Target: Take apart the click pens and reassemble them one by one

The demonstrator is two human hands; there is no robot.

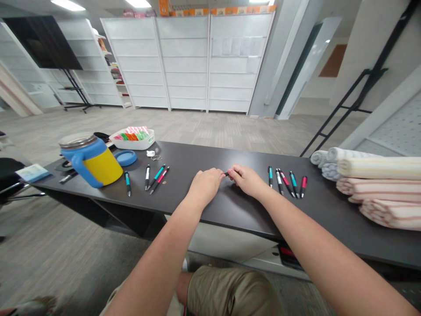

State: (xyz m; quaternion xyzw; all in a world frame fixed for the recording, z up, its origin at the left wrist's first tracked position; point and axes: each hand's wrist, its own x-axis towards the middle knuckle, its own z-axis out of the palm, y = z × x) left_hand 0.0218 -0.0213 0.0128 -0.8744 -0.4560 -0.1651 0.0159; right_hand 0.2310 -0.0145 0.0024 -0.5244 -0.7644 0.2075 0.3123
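Above the middle of the dark desk [184, 153], both my hands meet at a small pen [226, 174]; only a short black stretch of it shows between the fingers. My left hand [207, 183] is closed round one end, and my right hand [245, 179] pinches the other. Most of the pen is hidden by the fingers. Right of my hands lie several pens, among them a teal pen [270, 176] and a red pen [304, 187]. To the left are a silver pen [147, 177], a red pen [159, 180] and two teal ones.
A blue and yellow mug [101, 162] stands at the left, beside a round blue lid [126, 157]. Behind it sits a white basket [133, 144] of colourful packets. Rolled striped cloths [381, 188] are stacked at the right end. A crumpled white scrap [150, 153] lies near the back edge.
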